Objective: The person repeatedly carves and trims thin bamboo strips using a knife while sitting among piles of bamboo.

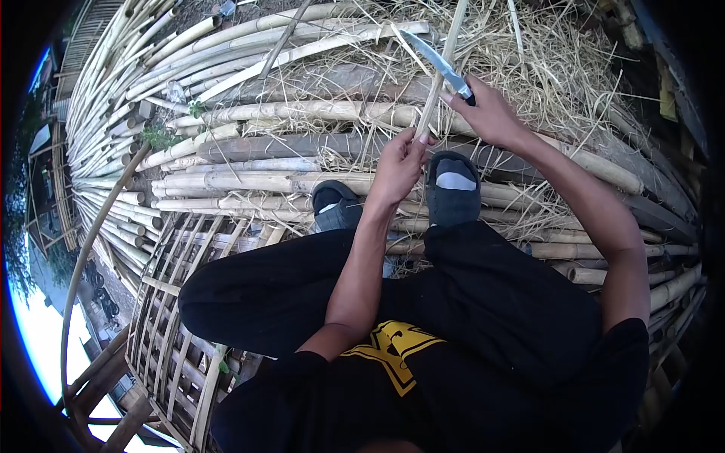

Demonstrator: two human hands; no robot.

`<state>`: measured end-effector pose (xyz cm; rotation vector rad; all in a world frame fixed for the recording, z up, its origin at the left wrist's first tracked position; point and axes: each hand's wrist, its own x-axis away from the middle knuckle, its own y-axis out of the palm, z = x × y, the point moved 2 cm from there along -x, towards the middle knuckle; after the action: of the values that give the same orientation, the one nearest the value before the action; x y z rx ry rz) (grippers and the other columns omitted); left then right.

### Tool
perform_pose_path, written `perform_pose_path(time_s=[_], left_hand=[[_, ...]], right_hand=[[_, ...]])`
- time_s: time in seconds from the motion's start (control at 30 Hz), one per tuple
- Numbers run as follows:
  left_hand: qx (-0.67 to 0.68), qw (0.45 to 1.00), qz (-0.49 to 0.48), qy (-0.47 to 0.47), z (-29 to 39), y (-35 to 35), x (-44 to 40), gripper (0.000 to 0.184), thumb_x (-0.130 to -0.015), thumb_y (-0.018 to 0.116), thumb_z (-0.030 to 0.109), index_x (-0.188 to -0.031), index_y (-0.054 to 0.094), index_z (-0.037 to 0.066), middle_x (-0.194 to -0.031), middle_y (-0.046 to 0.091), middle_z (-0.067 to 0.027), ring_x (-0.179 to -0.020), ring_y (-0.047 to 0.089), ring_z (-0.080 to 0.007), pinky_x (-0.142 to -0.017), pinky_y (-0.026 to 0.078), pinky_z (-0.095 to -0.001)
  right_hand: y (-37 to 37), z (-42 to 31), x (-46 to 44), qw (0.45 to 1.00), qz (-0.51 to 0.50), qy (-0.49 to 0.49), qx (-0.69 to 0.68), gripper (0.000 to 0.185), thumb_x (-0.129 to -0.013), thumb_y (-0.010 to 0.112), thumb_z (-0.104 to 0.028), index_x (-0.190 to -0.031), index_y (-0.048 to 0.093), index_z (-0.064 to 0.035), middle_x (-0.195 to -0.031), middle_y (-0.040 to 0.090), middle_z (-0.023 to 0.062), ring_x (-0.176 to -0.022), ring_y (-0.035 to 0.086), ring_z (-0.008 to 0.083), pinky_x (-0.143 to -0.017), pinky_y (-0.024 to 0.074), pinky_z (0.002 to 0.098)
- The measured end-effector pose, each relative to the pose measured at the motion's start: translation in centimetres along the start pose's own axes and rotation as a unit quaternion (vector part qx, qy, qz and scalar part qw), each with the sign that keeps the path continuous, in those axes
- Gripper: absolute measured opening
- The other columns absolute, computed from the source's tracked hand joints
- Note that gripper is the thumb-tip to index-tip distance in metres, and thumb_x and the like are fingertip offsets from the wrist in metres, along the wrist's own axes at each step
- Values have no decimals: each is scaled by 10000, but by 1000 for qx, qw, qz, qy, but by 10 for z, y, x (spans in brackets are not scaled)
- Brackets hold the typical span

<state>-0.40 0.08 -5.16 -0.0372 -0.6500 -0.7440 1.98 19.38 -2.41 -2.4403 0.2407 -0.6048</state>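
My left hand (pixel 402 167) is closed round the near end of a pale bamboo strip (pixel 455 34), which runs away from me past the top edge of the view. My right hand (pixel 487 113) grips the dark handle of a knife (pixel 436 59). The long shiny blade points up and to the left and crosses the strip; whether its edge bites into the bamboo I cannot tell. Both hands are in front of my feet, with the right one slightly farther off.
Under my slippers (pixel 455 192) lie stacked bamboo poles (pixel 264 183). Straw-like bamboo shavings (pixel 544 68) cover the far side. A woven bamboo lattice (pixel 177 325) stands at my left, beside a thin curved pole (pixel 87 245). More poles (pixel 106 98) fan out at the far left.
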Motion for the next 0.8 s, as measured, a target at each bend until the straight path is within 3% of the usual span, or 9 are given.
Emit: perform_pose_path(time_s=[0.03, 0.07, 0.17, 0.37, 0.43, 0.5, 0.6, 0.67, 0.8], left_hand=[[0, 1000, 0, 0, -5, -2, -2, 238, -997, 494, 264, -985, 564, 37, -592, 371, 72, -451, 320, -16, -403, 251, -193], [-16, 999, 19, 25, -9, -5, -4, 243, -997, 493, 264, -985, 573, 34, -596, 369, 76, -473, 314, -12, -418, 238, -190], [-53, 996, 44, 55, -6, -5, -3, 253, -998, 491, 261, -990, 590, 29, -599, 361, 83, -510, 313, -6, -443, 231, -187], [-60, 995, 64, 48, -1, -8, -1, 286, -1001, 479, 266, -969, 613, 15, -586, 387, 68, -495, 335, -17, -433, 251, -206], [-40, 997, 68, 28, 3, -10, 1, 310, -1001, 474, 270, -919, 618, 9, -581, 425, 48, -498, 362, -34, -441, 286, -228], [67, 998, 13, -6, 4, -9, 3, 332, -1009, 453, 303, -869, 581, 30, -565, 404, 54, -447, 341, -25, -395, 250, -209], [58, 998, 34, -23, 4, -5, 3, 346, -1013, 439, 323, -812, 530, 57, -555, 387, 59, -413, 310, -19, -368, 215, -196], [71, 997, 24, -22, 5, -4, 3, 345, -1013, 441, 324, -802, 520, 61, -554, 388, 58, -415, 310, -20, -370, 218, -198], [74, 997, 10, -31, 9, -2, 5, 340, -1014, 439, 319, -793, 502, 68, -552, 383, 61, -416, 299, -21, -371, 215, -201]], right_hand=[[1, 1, 2, 999, -50, 11, 14, 453, -922, 558, -438, -882, 521, 12, -688, 516, 109, -644, 541, 235, -606, 405, 423], [1, 1, 5, 999, -50, 11, 15, 453, -922, 558, -438, -882, 521, 12, -688, 516, 109, -644, 541, 235, -606, 405, 423], [8, -2, 12, 977, -138, -37, 156, 443, -923, 532, -422, -887, 527, 20, -813, 562, 202, -764, 545, 372, -690, 420, 443], [9, 2, 9, 972, -69, -165, 155, 447, -942, 509, -414, -892, 563, 27, -682, 585, 219, -676, 579, 396, -667, 444, 494], [2, -3, 7, 980, -65, -131, 134, 430, -953, 496, -397, -885, 552, 24, -676, 582, 220, -664, 573, 401, -657, 442, 495], [-2, -4, 4, 987, -62, -99, 113, 414, -963, 482, -380, -877, 542, 20, -671, 579, 220, -652, 566, 406, -648, 441, 497], [-1, 4, 1, 984, -69, -96, 133, 386, -979, 451, -354, -893, 520, 16, -650, 567, 227, -630, 563, 405, -631, 442, 497], [10, 10, 6, 973, -49, -186, 125, 324, -991, 435, -329, -943, 475, -11, -651, 554, 207, -617, 540, 408, -590, 399, 494], [9, 9, 5, 949, -40, -240, 202, 317, -997, 421, -331, -958, 469, -21, -601, 533, 177, -558, 532, 353, -567, 398, 474]])
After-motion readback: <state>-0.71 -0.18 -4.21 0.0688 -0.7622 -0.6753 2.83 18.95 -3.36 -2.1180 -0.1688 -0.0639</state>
